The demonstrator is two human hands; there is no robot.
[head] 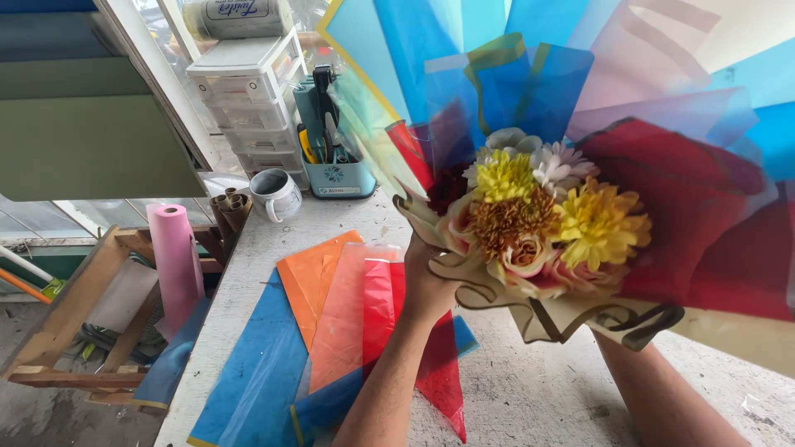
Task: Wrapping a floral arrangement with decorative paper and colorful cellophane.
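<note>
A bouquet of yellow, rust, white and pink flowers, wrapped in overlapping sheets of blue, red and cream cellophane and paper, is held up above the grey worktop, close to the person's view. The left hand has its grip closed around the lower left of the wrapping, fingers curled onto the cream paper with its dark ribbon-like edge. The right hand is hidden behind the wrapping; only the forearm rises from the lower right into the bouquet, so I cannot tell how that grip stands.

Beneath the left forearm, flat sheets of orange, pink, red and blue cellophane lie fanned over one another on the worktop. Farther back stands a white mug, and just beside it a teal tool caddy holding scissors and other tools. Behind that is a stack of clear plastic drawers. Off the worktop's left edge, a pink roll of paper stands upright in a wooden rack, with brown cardboard tubes near it.
</note>
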